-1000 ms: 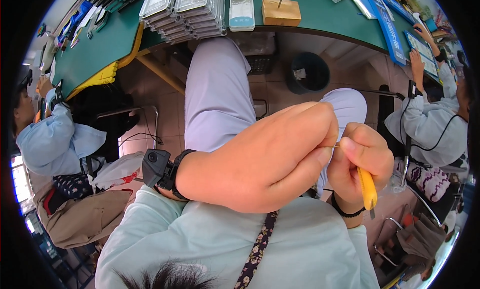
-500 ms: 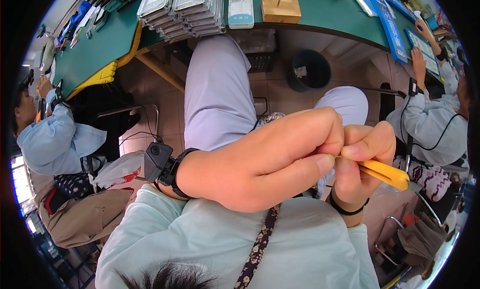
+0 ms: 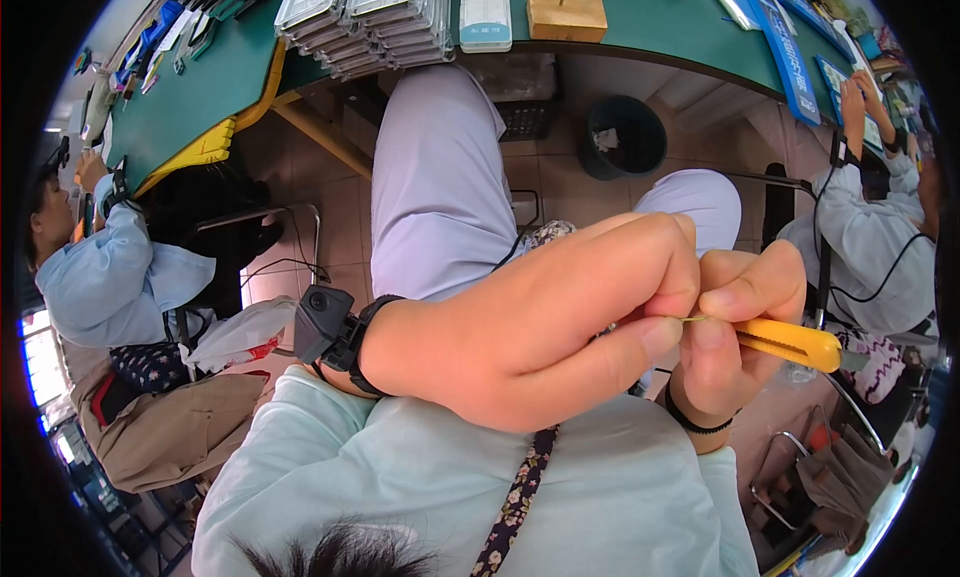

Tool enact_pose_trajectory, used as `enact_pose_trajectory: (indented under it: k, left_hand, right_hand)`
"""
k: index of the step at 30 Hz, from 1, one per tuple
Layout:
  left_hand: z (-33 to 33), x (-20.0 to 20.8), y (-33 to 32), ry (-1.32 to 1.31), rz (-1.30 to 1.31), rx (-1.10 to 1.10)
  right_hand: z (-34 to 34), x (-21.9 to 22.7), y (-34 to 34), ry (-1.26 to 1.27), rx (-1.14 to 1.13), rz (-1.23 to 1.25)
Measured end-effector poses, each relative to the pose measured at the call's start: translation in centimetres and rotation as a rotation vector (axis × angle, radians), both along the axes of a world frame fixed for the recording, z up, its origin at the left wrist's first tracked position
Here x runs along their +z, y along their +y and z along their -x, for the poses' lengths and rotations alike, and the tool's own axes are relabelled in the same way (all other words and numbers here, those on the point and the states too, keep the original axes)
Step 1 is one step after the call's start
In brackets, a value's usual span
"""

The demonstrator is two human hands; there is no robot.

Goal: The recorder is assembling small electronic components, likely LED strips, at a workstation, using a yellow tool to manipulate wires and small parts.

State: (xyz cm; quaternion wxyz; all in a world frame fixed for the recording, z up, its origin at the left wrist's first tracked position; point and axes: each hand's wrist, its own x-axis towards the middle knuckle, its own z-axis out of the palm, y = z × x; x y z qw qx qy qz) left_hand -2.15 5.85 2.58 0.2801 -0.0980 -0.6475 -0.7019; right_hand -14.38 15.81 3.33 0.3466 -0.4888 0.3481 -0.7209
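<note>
My left hand [image 3: 550, 327] is closed in a pinch, its thumb and forefinger on one end of a thin yellow-green strand [image 3: 695, 319]. Close beside it, my right hand [image 3: 740, 327] pinches the same strand between thumb and finger. A yellow utility knife [image 3: 795, 345] is also held in the right hand, pointing outward to the right with a short piece of blade [image 3: 855, 360] showing at its tip. Both hands are raised above my lap. The strand's material is too small to tell, and its ends are hidden in my fingers.
Ahead is a green table [image 3: 660, 22] with stacked clear plastic cases [image 3: 365, 22], a white-and-blue box [image 3: 486, 17] and a wooden block with an upright pin [image 3: 566, 15]. A dark bin [image 3: 622, 142] stands below. Co-workers sit left [image 3: 110, 267] and right [image 3: 870, 217].
My hands have shifted slightly right and a little apart, so more of the strand shows between them. The co-worker on the right has brought both hands together over the table.
</note>
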Motion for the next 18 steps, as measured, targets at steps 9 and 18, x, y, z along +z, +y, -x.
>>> enact_pose_trajectory:
  k: [9,18]
  left_hand:
    - [0.4,0.4,-0.8,0.261,0.454,0.341]
    - [0.0,0.7,-0.2,0.158,0.604,0.491]
  right_hand:
    - [-0.2,1.0,1.0,0.037,-0.047,-0.086]
    - [-1.0,1.5,0.8,-0.125,0.004,-0.088]
